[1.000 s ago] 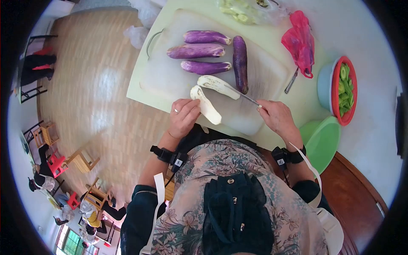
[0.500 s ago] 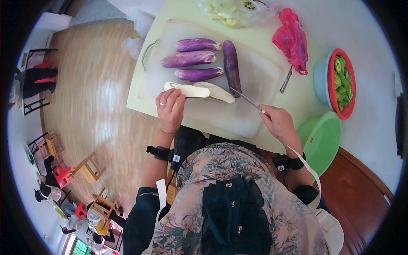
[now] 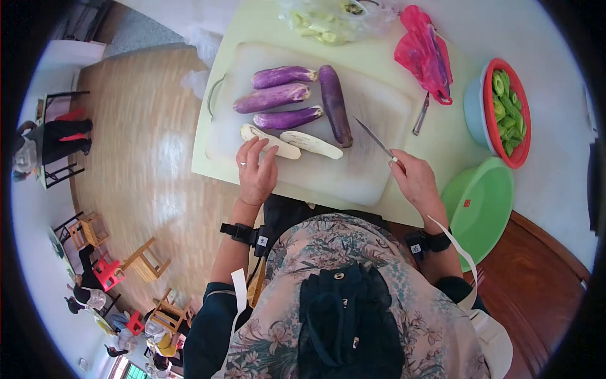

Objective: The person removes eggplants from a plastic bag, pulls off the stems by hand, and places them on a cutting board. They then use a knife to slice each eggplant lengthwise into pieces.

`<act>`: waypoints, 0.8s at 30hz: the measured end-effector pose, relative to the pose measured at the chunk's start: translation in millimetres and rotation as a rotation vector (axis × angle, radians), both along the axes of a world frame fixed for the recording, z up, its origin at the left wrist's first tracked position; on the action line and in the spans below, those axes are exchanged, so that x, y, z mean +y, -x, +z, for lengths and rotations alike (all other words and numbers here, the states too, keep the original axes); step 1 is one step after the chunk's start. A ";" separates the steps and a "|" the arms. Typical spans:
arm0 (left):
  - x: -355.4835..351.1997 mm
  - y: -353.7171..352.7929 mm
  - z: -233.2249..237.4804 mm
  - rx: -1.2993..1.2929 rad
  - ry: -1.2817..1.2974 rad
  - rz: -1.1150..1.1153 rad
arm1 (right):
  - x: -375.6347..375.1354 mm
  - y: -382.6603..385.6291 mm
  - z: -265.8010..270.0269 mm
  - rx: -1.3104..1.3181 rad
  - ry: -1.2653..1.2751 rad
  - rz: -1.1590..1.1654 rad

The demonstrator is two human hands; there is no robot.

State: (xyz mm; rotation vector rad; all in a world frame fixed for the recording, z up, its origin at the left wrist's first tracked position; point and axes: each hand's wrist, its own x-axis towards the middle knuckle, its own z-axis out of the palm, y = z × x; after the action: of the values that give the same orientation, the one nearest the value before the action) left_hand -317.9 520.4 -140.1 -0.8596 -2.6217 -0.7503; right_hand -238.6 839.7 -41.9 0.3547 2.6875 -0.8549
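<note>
Left hand [image 3: 257, 174] fingers rest flat, unclenched, on peeled eggplant half [image 3: 285, 150], judged light, spongy, slippery, best pinned mid-length; right hand [image 3: 413, 180] clenched around knife [image 3: 374, 138].

The knife [image 3: 374, 136] handle is buried in the right hand [image 3: 413, 177]; the clear bag [image 3: 328, 16] is cut off at the top edge — its contents blurred.

The floor [image 3: 145, 145] is light wood parquet, with a bright glare of light on it. At the left edge stand a dark chair [image 3: 62, 134], small wooden chairs [image 3: 144, 260] and a red stool [image 3: 107, 271].
</note>
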 end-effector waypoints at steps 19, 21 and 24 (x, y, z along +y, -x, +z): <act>73.6 31.9 23.0 -0.068 -0.057 -0.355 | 2.4 -11.8 -27.6 0.070 0.040 -0.148; 92.5 37.1 28.8 -0.076 0.090 -0.392 | 0.9 -12.1 -37.3 0.103 0.008 -0.154; 114.0 49.5 30.0 -0.034 0.251 -0.404 | 1.9 -9.7 -57.7 0.138 -0.118 -0.199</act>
State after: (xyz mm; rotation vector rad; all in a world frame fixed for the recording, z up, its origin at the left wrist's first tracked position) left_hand -367.4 634.4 -110.1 -1.4894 -2.6393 -0.5319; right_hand -228.9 841.5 -99.6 0.6203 2.8747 -0.8032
